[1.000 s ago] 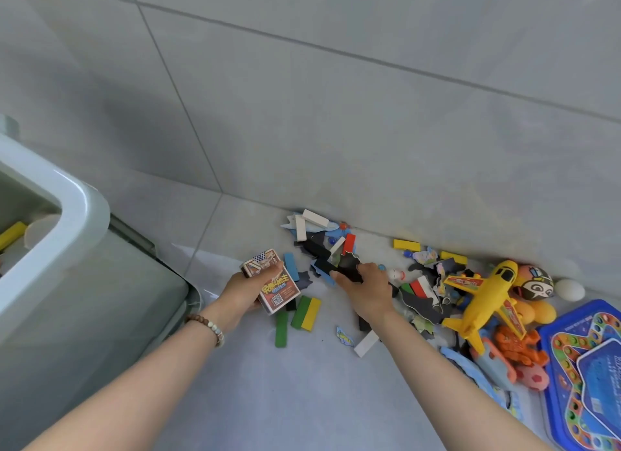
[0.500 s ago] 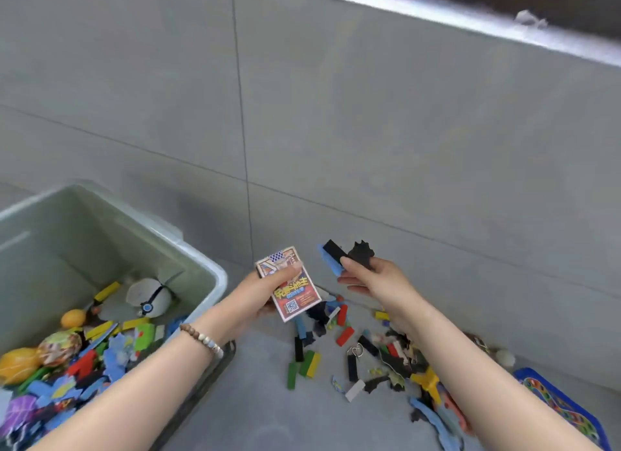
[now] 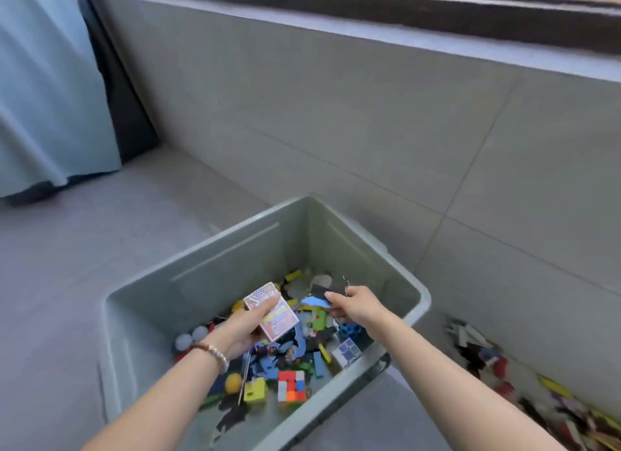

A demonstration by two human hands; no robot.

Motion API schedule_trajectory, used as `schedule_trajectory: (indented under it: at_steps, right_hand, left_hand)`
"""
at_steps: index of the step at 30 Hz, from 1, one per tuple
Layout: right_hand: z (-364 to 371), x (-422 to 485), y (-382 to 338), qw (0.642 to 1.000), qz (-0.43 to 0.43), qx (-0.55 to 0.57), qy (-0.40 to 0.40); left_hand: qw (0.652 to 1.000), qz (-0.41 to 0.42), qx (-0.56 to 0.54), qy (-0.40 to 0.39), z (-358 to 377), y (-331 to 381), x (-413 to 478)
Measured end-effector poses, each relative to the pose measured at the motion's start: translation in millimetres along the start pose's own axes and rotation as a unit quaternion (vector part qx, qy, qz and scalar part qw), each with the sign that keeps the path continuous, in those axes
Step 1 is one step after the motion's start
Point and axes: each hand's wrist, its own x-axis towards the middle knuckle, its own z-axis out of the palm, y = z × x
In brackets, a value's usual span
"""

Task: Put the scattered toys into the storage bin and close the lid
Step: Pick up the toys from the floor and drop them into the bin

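The grey-green storage bin (image 3: 208, 259) stands open on the floor, holding several toys, among them a colourful cube (image 3: 291, 385) and a yellow block (image 3: 255, 389). My left hand (image 3: 243, 328) is over the bin, shut on a small card box (image 3: 272, 311) with a red and white face. My right hand (image 3: 356, 304) is also above the bin, pinching a few flat black and blue puzzle pieces (image 3: 324, 294). More scattered toy pieces (image 3: 497, 366) lie on the floor along the wall at the right. No lid is in view.
A grey tiled wall (image 3: 369, 114) runs behind the bin, under a dark window frame (image 3: 369, 3). A light blue curtain (image 3: 43, 80) hangs at the far left. Grey floor (image 3: 67, 265) stretches to the left of the bin.
Both hands have swung left from the floor pile to above the open bin, still carrying the card box and the puzzle pieces. The view turned left with them.
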Motion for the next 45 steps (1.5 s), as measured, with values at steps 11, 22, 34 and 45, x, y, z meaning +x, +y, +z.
schedule_trajectory:
  at_steps: [11,22,34,45]
  right_hand:
    - [-42,-15,-3,0.873,-0.228,-0.427,0.068]
    - [-254,-84,69,0.884,-0.112,-0.379,0.250]
    - [-307,-55,275,0.959,0.049,-0.093,0.263]
    - [-281,33,353,0.962,0.038,0.010,0.269]
  left_hand:
    - [0.907,0.108,0.377,0.155,-18,-2,27]
    - [0.753,0.434,0.495,0.001,232,61,-26]
    - [0.717,0.241,0.638,-0.144,372,-89,90]
    - [0.744,0.236,0.599,-0.177,380,-173,170]
